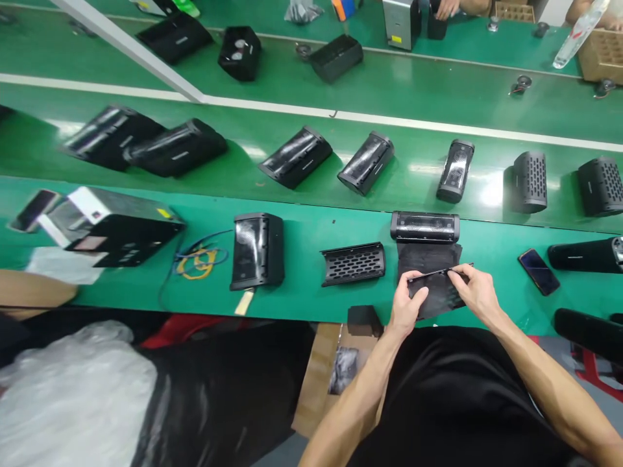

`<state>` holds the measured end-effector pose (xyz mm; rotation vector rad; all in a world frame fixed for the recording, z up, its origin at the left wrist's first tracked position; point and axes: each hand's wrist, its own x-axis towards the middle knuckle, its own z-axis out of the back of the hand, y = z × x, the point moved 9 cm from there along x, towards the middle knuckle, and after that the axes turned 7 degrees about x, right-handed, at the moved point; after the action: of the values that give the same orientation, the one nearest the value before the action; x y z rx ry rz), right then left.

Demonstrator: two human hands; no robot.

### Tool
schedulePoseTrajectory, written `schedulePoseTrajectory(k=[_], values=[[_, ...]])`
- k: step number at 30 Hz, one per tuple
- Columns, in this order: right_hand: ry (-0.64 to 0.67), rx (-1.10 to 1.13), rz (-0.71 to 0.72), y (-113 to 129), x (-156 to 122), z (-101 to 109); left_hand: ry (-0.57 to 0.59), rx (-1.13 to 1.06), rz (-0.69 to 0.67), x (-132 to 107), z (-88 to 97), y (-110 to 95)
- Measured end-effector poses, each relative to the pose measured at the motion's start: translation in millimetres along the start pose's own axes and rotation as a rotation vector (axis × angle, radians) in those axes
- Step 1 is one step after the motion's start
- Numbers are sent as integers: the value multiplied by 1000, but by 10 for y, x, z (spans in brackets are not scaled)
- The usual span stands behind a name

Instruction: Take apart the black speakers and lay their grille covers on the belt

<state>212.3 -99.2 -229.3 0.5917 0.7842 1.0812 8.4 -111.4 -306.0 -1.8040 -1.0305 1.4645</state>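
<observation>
Black mesh sheet point(438, 295) is sitting low and right of centre, long axis running left-right; left hand point(406, 308) is pinching its left end, right hand point(476, 292) its upper right edge.

Blk speakers point(296, 157) on green belt point(418, 170), phone point(538, 271) at rt, coiled cables point(197, 259).

One view only, head-worn. I look forward and down across the bench point(302, 285) from its near edge. Left hand point(406, 305) and right hand point(474, 292) sit close, low right of centre, gripping a sheet point(438, 295). Belt point(243, 188) crosses mid-frame; far bench point(438, 71) at top.
</observation>
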Motion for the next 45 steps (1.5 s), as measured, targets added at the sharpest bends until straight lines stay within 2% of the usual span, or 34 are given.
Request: schedulePoseTrajectory(k=[7,9,11,12,14,15,17,18,19,21,22,23,26,28,34,45], values=[[-83,-80,-77,-503,47,226,65,-104,134,82,-1,193],[-93,3,-110,-627,65,238,82,-105,149,87,-32,253],[-15,214,-201,-783,55,133,99,-84,144,63,-10,317],[54,352,-271,-869,26,38,76,-58,120,43,69,337],[161,602,-407,-1029,-74,-133,-108,0,54,-37,445,367],[165,684,-456,-1110,-124,-167,-242,20,31,-115,701,390],[93,761,-509,-1284,-201,-143,-475,24,32,-322,1164,481],[63,773,-524,-1358,-233,-127,-530,9,53,-411,1305,549],[57,776,-540,-1414,-264,-130,-538,-9,76,-468,1367,620],[103,766,-570,-1461,-311,-186,-483,-49,112,-494,1307,738],[139,756,-575,-1449,-321,-225,-422,-76,132,-465,1195,788],[171,743,-571,-1420,-322,-261,-330,-112,157,-414,1035,829],[220,705,-534,-1269,-280,-309,42,-256,212,-272,462,846],[236,688,-508,-1140,-260,-298,170,-315,192,-242,270,775],[235,701,-465,-846,-310,-215,188,-222,120,-144,296,700],[197,759,-460,-848,-437,-128,222,-142,180,-87,163,491]])
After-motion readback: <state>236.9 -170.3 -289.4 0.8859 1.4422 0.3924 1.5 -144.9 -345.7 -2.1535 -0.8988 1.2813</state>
